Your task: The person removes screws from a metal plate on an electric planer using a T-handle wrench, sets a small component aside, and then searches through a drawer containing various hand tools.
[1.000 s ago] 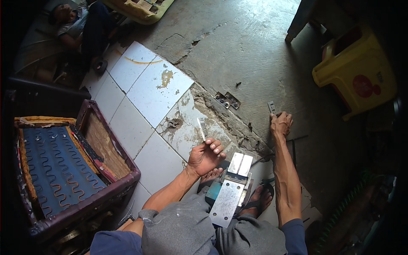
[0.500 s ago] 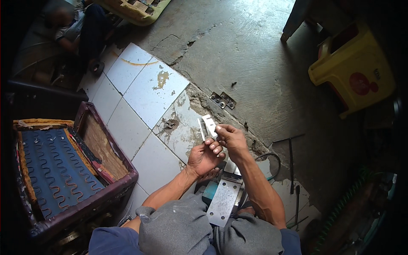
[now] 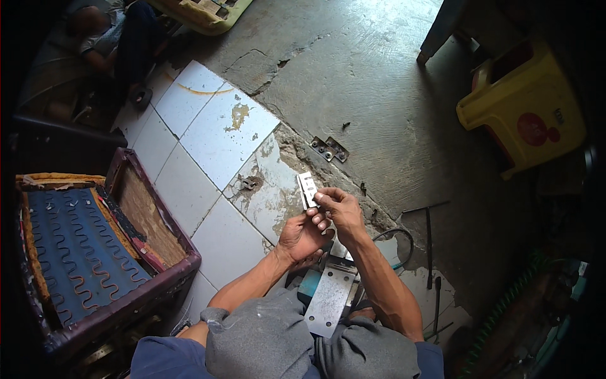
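Note:
My left hand [image 3: 302, 235] has its fingers curled at the lower end of a slim silver metal plate. From the right, my right hand [image 3: 342, 213] pinches a slotted silver plate [image 3: 307, 187] laid against that piece, so the two overlap. Between my legs lies a teal power tool [image 3: 308, 285] with a flat, bright metal base [image 3: 325, 300] facing up, bolt holes in it, partly hidden behind my hands and arms. On the floor beyond my hands are two dark metal brackets [image 3: 329, 149] with bolts and a small dark screw [image 3: 346, 125].
A maroon seat frame [image 3: 163, 266] with zigzag springs stands at left. Behind it, at upper left, a person [image 3: 132, 44] sits low. A yellow stool [image 3: 524, 107] is at right. T-handled rods [image 3: 429, 240] and a green coiled hose [image 3: 499, 319] lie lower right, near cracked tile [image 3: 189, 151].
My right hand has come in from the floor at the right with the slotted plate and set it over the piece in my left hand, which has stayed in place.

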`<state>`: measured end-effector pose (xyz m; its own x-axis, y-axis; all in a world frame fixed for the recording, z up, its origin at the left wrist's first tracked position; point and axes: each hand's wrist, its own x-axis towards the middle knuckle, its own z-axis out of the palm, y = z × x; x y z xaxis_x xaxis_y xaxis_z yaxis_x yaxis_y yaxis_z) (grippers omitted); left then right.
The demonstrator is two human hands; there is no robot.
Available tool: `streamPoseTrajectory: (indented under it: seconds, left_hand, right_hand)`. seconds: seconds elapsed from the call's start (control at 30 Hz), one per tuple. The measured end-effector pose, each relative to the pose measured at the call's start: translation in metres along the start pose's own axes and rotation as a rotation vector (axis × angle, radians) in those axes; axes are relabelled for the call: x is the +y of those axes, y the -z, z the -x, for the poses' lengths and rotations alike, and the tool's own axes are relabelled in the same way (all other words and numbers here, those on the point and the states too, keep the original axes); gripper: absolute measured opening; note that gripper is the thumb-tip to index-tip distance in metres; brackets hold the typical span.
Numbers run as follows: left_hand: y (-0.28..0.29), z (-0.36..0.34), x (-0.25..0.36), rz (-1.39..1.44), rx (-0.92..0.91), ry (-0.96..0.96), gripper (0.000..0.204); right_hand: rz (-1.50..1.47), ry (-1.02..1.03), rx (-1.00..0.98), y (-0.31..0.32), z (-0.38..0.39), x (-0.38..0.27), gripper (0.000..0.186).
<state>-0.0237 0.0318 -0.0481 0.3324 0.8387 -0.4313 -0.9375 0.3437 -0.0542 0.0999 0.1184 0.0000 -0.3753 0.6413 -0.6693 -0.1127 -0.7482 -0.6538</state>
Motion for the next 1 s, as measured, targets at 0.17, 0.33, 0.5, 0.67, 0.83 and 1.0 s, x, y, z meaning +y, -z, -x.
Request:
streamPoseTrajectory:
  seconds: [0.17, 0.33, 0.5, 0.67, 0.83, 1.0]
  left_hand:
    - [0.0, -0.001, -0.004, -0.143, 0.111, -0.007, 0.016]
    - [0.003, 0.003, 0.001, -0.206, 0.176, -0.001, 0.028]
    - [0.0, 0.003, 0.002, -0.737, 0.301, 0.082, 0.039]
    - [-0.025, 0.023, -0.005, -1.104, 0.579, 0.244, 0.03]
    - [0.045, 0.062, -0.027, -1.784, 0.293, 0.226, 0.053]
    - [0.004, 0.049, -0.037, -1.941, 0.329, 0.596, 0.082]
  right_hand:
    - [0.05, 0.047, -0.054, 0.008, -0.003, 0.013, 0.029]
    - [0.123, 0.08, 0.009, 0.008, -0.001, 0.015, 0.033]
    - [0.007, 0.034, -0.137, 0.04, -0.003, 0.025, 0.035]
    - [0.126, 0.068, 0.077, 0.068, 0.014, 0.023, 0.036]
    - [0.19, 0.225, 0.334, 0.117, 0.061, 0.044, 0.053]
    - [-0.058, -0.057, 0.483, 0.138, 0.131, 0.116, 0.027]
